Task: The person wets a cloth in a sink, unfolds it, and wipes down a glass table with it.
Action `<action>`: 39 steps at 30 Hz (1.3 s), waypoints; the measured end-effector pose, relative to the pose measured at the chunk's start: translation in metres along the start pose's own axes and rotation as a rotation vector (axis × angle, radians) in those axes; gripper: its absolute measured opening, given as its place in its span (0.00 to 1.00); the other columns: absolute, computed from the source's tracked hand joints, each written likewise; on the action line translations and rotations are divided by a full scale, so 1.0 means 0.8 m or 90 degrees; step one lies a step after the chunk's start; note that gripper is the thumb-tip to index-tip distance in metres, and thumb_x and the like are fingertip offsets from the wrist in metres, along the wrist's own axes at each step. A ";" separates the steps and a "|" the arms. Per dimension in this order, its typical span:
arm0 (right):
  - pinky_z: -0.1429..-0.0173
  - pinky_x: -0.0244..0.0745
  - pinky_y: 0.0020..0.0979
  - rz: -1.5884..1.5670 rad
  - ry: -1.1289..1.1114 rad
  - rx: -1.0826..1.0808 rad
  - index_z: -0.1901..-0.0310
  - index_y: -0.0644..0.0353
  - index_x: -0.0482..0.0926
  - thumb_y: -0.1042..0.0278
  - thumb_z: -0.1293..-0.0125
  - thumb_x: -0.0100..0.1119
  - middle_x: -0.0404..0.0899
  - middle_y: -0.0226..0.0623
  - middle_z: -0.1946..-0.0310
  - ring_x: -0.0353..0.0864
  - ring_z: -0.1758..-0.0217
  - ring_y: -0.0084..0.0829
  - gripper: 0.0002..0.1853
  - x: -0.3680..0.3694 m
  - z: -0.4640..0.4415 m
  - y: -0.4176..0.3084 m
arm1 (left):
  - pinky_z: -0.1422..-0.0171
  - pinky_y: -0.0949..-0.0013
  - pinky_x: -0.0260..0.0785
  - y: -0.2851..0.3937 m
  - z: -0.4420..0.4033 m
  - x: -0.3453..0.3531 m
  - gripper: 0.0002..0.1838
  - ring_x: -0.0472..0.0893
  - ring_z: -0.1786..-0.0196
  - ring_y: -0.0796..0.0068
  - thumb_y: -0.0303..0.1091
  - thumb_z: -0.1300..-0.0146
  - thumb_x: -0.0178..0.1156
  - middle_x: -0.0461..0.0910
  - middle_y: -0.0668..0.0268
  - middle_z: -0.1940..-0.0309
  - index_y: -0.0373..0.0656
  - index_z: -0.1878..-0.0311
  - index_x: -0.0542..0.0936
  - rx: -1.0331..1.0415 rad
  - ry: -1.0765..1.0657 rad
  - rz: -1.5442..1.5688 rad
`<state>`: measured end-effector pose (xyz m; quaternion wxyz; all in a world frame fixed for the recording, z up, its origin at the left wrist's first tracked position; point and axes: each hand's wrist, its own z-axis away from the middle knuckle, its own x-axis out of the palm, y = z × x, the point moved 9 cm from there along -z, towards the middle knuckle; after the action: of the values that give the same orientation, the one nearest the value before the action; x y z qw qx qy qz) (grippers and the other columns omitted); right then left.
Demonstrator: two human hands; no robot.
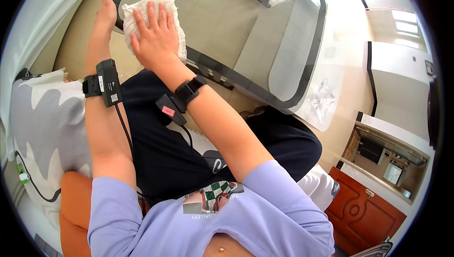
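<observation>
A white crumpled cloth (165, 3) lies at the near left corner of a glass table (213, 16) with a dark border. My right hand (155, 37) rests flat on the cloth, palm down, with its fingers spread. Just left of the cloth, my left hand (107, 12) is seen edge-on beside the table's corner and touches no object that I can make out. Its fingers point up and look stretched out, partly hidden behind one another. Black devices with cables are strapped to both of my forearms.
My crossed legs in dark trousers (161, 148) are below the table's near edge. A clear crumpled plastic piece (324, 98) lies to the right of the table. A patterned cushion (42, 120) and an orange one (75, 200) are at the left. A red-brown door (362, 209) stands lower right.
</observation>
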<state>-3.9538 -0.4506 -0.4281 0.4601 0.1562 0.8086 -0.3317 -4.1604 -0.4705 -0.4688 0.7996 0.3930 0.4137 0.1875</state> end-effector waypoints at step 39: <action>0.19 0.44 0.50 0.089 -0.040 0.031 0.23 0.51 0.58 0.49 0.29 0.50 0.51 0.50 0.22 0.48 0.19 0.55 0.35 -0.054 0.056 0.037 | 0.22 0.50 0.52 0.035 0.042 -0.004 0.61 0.60 0.25 0.38 0.79 0.36 0.22 0.61 0.34 0.29 0.20 0.30 0.60 0.046 0.081 0.000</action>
<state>-3.8855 -0.4572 -0.4189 0.5032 0.2133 0.7727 -0.3228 -4.1346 -0.4707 -0.4337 0.7570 0.4090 0.4701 0.1967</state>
